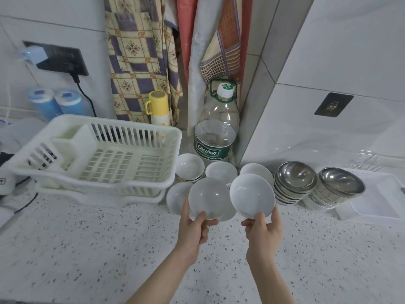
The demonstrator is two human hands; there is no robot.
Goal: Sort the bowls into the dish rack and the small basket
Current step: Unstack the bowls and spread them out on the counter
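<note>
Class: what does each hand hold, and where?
Left hand pinches a white bowl at its near rim; right hand likewise pinches another white bowl.

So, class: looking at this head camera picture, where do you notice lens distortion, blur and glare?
Head view: the wide lens bends the wall tiles and white dish rack outward; motion blur softens the white bowl in the left hand; glare spots shine on the steel bowls.

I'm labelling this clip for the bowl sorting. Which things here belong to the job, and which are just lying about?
Part of the job:
left hand and right hand, each holding a white bowl
white bowls on the counter
steel bowl stacks
dish rack

Lying about:
water bottle
yellow flask
blue containers
hanging cloths
</note>
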